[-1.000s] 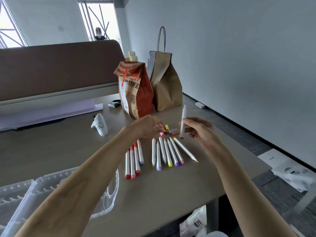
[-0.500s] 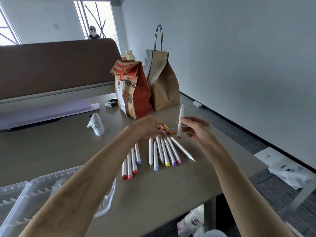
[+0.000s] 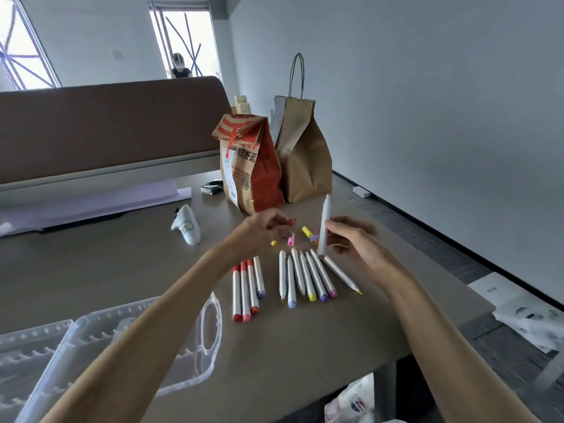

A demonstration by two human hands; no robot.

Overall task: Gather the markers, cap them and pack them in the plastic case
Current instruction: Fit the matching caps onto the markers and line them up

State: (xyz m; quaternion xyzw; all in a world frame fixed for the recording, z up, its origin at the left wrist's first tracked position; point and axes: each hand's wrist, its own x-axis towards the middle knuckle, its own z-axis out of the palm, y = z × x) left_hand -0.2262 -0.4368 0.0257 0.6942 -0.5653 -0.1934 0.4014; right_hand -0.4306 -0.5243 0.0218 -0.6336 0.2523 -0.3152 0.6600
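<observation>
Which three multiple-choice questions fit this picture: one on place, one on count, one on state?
1. Where is the plastic case? A behind the bags; B at the table's near left; C on the floor.
2. How many markers lie in the left group? A two; B four; C seven.
3. How is the white marker in the right hand? A upright; B flat; C inside the case.
Answers: B, it lies by the near left edge; B, four lie side by side; A, the hand holds it upright.

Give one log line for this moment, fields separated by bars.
step: capping | right hand: holds white marker upright | left hand: over loose caps | plastic case: open | other markers: lying in rows
</observation>
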